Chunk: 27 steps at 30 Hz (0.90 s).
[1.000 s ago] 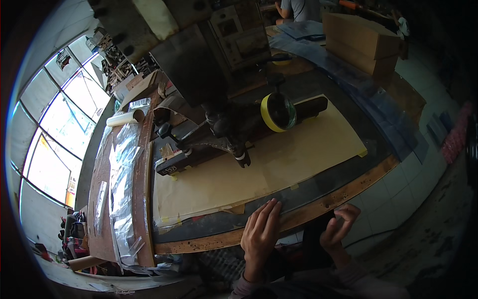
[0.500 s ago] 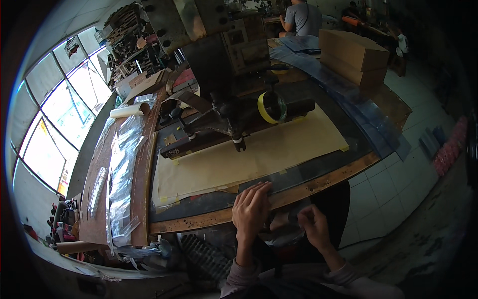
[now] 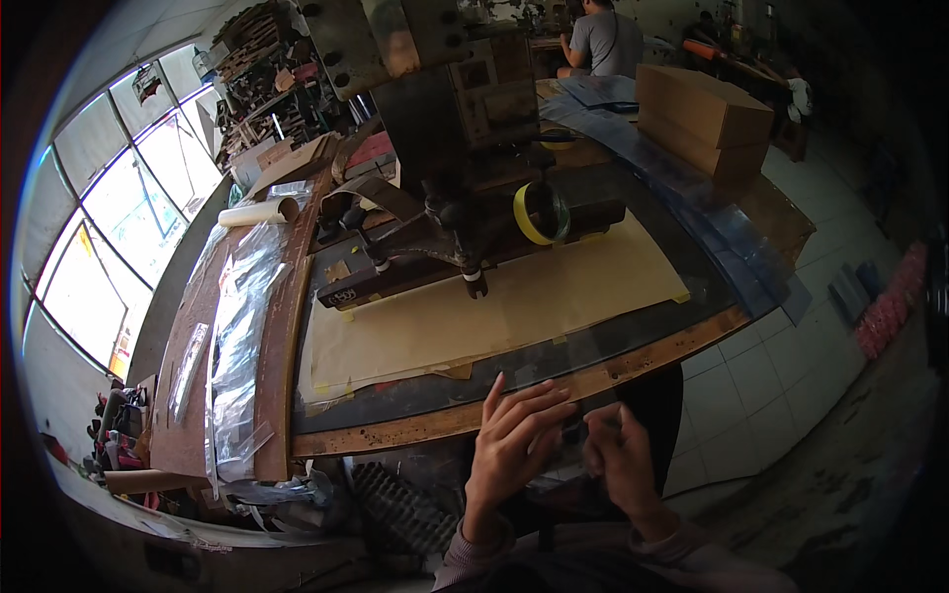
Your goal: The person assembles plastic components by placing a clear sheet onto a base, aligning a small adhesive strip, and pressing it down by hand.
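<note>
My left hand (image 3: 516, 440) is raised just off the wooden front edge (image 3: 395, 433) of the work table, its fingers apart and nothing seen in it. Close by on the right, my right hand (image 3: 623, 465) has its fingers curled in; whatever they may hold is too dark to make out. Beyond both hands, a large tan paper sheet (image 3: 474, 331) lies on the black mat (image 3: 593, 346), with small yellow tape pieces along its edges. Over its far side stands a dark metal press (image 3: 420, 128) with a long bar (image 3: 395, 282). A yellow tape roll (image 3: 534, 215) hangs at the bar.
To the left, clear plastic film (image 3: 237, 356) and a paper roll (image 3: 257, 213) lie on a brown side table (image 3: 183, 435). Cardboard boxes (image 3: 697, 119) and bluish plastic sheets (image 3: 692, 217) sit at the far right. A person in grey (image 3: 603, 42) sits at the back.
My left hand has lifted off the table edge, turning right with its fingers spreading. My right hand has shifted slightly and stays curled. The sheet and the press stay put.
</note>
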Tool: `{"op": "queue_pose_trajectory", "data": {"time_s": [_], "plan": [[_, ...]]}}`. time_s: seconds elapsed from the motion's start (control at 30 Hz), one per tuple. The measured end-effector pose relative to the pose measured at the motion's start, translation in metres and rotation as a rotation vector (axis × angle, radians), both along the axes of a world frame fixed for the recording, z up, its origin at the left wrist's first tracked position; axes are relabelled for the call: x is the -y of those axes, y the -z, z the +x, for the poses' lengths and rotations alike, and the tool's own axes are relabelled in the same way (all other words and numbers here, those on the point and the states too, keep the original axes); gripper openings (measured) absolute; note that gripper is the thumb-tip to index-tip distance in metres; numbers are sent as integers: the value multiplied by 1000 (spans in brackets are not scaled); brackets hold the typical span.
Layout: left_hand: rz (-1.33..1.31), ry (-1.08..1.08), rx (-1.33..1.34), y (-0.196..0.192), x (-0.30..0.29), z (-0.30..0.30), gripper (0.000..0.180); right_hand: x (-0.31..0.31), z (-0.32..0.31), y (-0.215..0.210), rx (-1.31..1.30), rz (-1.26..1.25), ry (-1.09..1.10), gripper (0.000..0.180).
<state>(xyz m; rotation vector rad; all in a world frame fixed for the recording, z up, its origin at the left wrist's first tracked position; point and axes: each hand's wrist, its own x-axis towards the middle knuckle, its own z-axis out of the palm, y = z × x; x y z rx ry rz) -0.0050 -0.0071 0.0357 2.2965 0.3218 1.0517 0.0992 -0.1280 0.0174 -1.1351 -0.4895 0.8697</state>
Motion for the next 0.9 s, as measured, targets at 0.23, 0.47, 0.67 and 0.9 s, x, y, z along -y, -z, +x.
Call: {"op": "queue_pose_trajectory", "data": {"time_s": [0.23,0.47,0.67,0.9], "plan": [[-171,-63,75,3,-4,-19,27,15,-16,-29,-57,14,-113,9],[57,-19,-231,0,-27,-4,30,86,38,-25,44,-216,-277,10],[226,-474,-294,22,-52,42,39,129,92,-18,192,-314,-469,13],[-153,-262,-309,1,-67,37,28,146,127,-6,288,-456,-425,15]]}}
